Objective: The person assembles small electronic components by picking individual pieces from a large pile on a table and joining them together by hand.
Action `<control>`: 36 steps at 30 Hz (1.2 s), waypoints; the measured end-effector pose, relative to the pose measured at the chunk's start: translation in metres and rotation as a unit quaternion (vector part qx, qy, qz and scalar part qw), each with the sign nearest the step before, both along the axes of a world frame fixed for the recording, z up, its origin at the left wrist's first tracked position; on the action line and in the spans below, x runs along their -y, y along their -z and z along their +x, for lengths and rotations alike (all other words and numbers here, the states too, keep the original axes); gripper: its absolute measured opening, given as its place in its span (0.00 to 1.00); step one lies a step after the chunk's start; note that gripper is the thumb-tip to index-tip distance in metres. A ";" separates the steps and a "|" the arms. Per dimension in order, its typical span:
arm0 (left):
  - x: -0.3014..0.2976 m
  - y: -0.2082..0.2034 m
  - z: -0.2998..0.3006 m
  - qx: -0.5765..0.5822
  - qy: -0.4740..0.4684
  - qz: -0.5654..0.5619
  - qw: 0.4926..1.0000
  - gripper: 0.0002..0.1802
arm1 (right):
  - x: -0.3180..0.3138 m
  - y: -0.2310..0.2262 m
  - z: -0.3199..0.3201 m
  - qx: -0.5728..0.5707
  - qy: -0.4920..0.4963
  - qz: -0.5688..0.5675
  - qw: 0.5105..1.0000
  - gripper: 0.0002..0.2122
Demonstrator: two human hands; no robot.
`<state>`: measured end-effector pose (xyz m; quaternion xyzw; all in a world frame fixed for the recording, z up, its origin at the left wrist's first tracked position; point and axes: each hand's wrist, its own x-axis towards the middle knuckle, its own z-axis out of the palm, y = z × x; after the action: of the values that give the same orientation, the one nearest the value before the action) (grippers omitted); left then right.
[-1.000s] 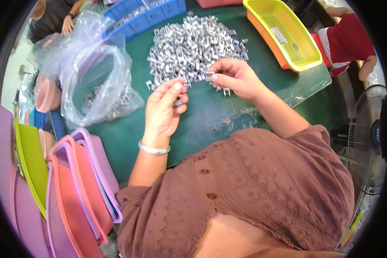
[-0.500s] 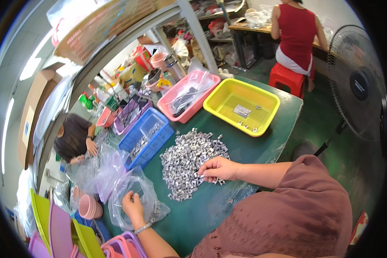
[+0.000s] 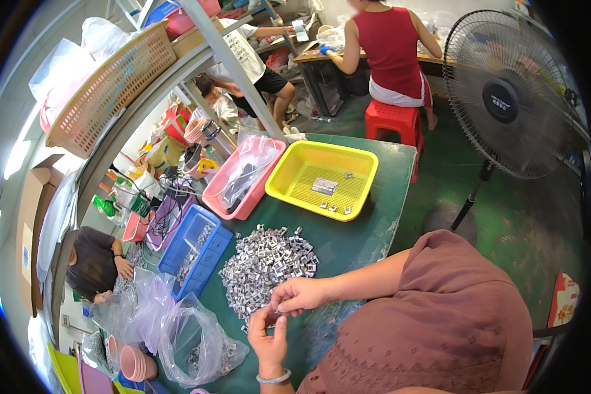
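A heap of small silvery metal clips (image 3: 266, 262) lies on the green table (image 3: 348, 243). At its near edge my two hands meet, fingertips together. My right hand (image 3: 301, 295) is closed in a pinch, and my left hand (image 3: 267, 338), with a bangle at the wrist, has its thumb and fingers closed toward the same spot. Whatever they hold is too small to make out. Left of the hands, a clear plastic bag (image 3: 190, 338) holds some more of the small parts. Beyond the heap, a yellow basket (image 3: 289, 190) contains a small label card and a few clips.
A blue bin (image 3: 177, 253) with metal parts and a pink basket (image 3: 213, 197) stand left of the yellow one. Pink cups (image 3: 136, 363) are stacked at lower left. A standing fan (image 3: 499, 98) is at right. Co-workers sit at far left and at the back.
My left hand has left the plastic bag and come right to meet my right hand at the heap's near edge. The view has shifted, and people at the back now show.
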<state>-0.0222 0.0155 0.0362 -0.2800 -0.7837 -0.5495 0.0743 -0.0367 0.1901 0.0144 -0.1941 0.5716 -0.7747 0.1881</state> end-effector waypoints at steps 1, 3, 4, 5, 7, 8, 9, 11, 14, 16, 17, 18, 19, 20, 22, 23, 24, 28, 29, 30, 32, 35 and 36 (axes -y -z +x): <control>-0.003 0.006 0.003 0.035 0.001 0.031 0.999 0.16 | 0.002 0.002 0.000 0.004 0.002 0.004 1.000 0.06; 0.001 0.022 0.000 0.048 -0.005 0.041 0.998 0.16 | 0.001 0.001 0.003 0.007 -0.003 -0.004 1.000 0.06; -0.001 0.023 0.001 0.059 -0.002 0.055 0.997 0.16 | 0.001 0.001 0.004 0.009 -0.006 -0.007 1.000 0.06; -0.002 0.023 0.003 0.071 0.000 0.069 0.995 0.17 | 0.002 0.001 0.005 0.008 0.000 -0.008 1.000 0.06; -0.004 0.023 0.006 0.084 0.002 0.082 0.993 0.17 | 0.004 0.003 0.004 0.006 0.009 -0.009 1.000 0.06; -0.005 0.023 0.007 0.086 0.001 0.081 0.993 0.17 | 0.004 0.002 0.005 0.006 0.011 -0.001 1.000 0.06; -0.005 0.024 0.007 0.089 0.000 0.081 0.993 0.17 | 0.005 0.003 0.004 0.007 0.011 0.002 1.000 0.06; -0.006 0.026 0.007 0.098 -0.004 0.096 0.991 0.16 | 0.006 0.007 0.003 0.008 0.010 0.008 1.000 0.06; -0.006 0.030 0.007 0.119 -0.008 0.115 0.986 0.15 | 0.009 0.010 0.004 0.023 0.001 0.000 1.000 0.06; -0.004 0.033 0.007 0.126 -0.006 0.122 0.984 0.15 | 0.012 0.015 0.001 0.020 -0.007 0.003 1.000 0.06; -0.002 0.037 0.005 0.126 -0.003 0.124 0.984 0.15 | 0.014 0.016 0.001 0.019 -0.013 0.005 1.000 0.06; 0.000 0.039 0.004 0.125 -0.001 0.125 0.984 0.15 | 0.014 0.015 0.000 0.010 -0.013 0.006 1.000 0.06; 0.002 0.041 0.005 0.123 -0.003 0.128 0.984 0.15 | 0.014 0.014 -0.001 0.008 -0.019 0.005 1.000 0.06; 0.003 0.039 0.005 0.122 -0.010 0.130 0.984 0.15 | 0.015 0.015 -0.002 0.010 -0.031 0.000 0.999 0.07; 0.004 0.036 0.005 0.123 -0.019 0.142 0.982 0.15 | 0.016 0.014 -0.002 -0.013 -0.021 0.020 1.000 0.08; 0.007 0.040 0.005 0.117 -0.032 0.152 0.981 0.15 | 0.020 0.014 -0.002 -0.022 -0.023 0.032 0.999 0.09; 0.008 0.037 0.004 0.122 -0.033 0.158 0.979 0.14 | 0.020 0.010 -0.003 -0.017 -0.014 0.058 0.998 0.09; 0.012 0.044 -0.005 0.157 -0.038 0.156 0.974 0.10 | 0.022 0.013 -0.009 0.009 0.007 0.059 0.998 0.09; 0.012 0.043 -0.004 0.133 -0.043 0.182 0.973 0.11 | 0.025 0.011 -0.010 0.027 0.011 0.041 0.999 0.09; 0.015 0.046 -0.005 0.131 -0.047 0.199 0.970 0.12 | 0.026 0.007 -0.010 0.009 0.004 0.039 0.999 0.09; 0.020 0.052 -0.006 0.153 -0.038 0.236 0.959 0.12 | 0.031 0.000 -0.008 -0.006 0.024 0.042 0.999 0.07; 0.017 0.046 -0.006 0.144 -0.029 0.267 0.952 0.09 | 0.032 -0.003 -0.008 -0.045 0.028 0.063 0.997 0.08; 0.017 0.048 -0.006 0.145 -0.024 0.275 0.950 0.08 | 0.032 -0.001 -0.007 -0.047 0.026 0.065 0.996 0.08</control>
<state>-0.0280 -0.0018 -0.0115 -0.1473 -0.6114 -0.7761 0.0473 -0.0434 0.1576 0.0156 -0.2027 0.6334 -0.7308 0.1536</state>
